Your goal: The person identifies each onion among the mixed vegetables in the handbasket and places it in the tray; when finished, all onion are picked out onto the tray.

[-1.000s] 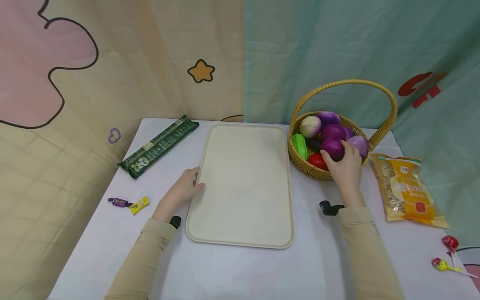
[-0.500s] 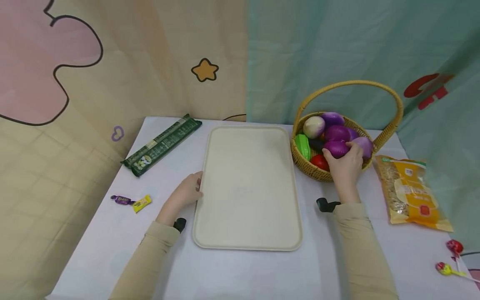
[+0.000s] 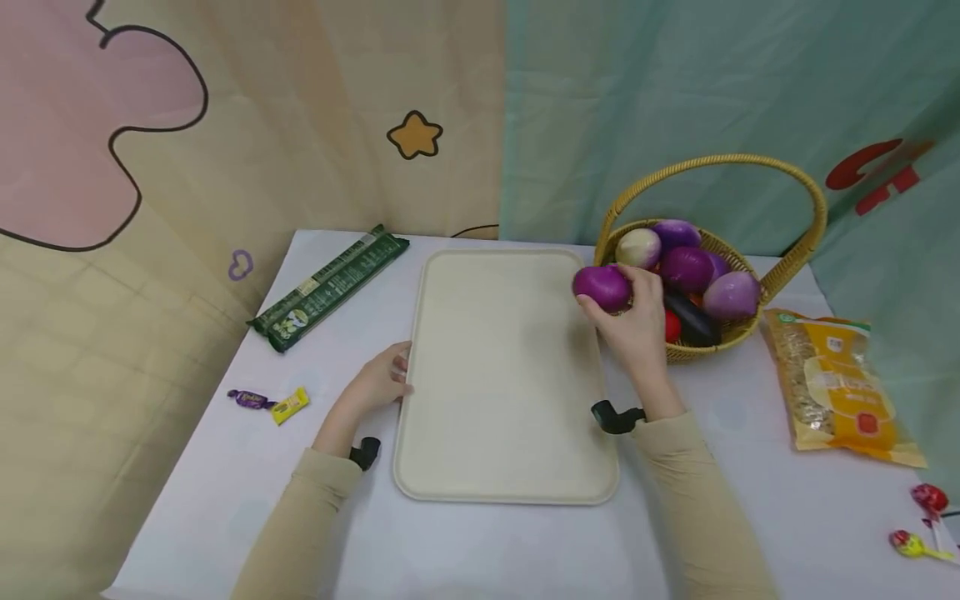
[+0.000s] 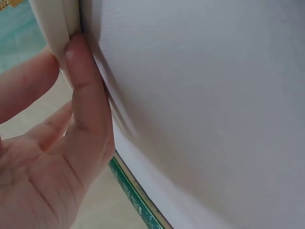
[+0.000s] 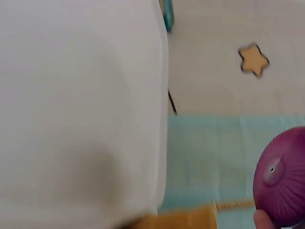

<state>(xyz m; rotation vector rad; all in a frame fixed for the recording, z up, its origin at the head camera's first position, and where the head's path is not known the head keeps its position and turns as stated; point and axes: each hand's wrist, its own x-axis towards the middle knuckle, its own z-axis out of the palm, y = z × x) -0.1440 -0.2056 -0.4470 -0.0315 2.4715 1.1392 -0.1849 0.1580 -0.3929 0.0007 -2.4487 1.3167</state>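
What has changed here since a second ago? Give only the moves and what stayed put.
The right hand has lifted the purple onion out of the basket and carried it left, to the right edge of the tray. Its grip on the onion is unchanged. The left hand still holds the tray's left rim; everything else on the table stayed put.

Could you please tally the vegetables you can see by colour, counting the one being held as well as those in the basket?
Purple: 4, one held in the right hand (purple onion), three in the basket
Pale purple and white: 2
Red: 1
Dark, near black: 1
Total: 8 visible; more may lie hidden underneath.
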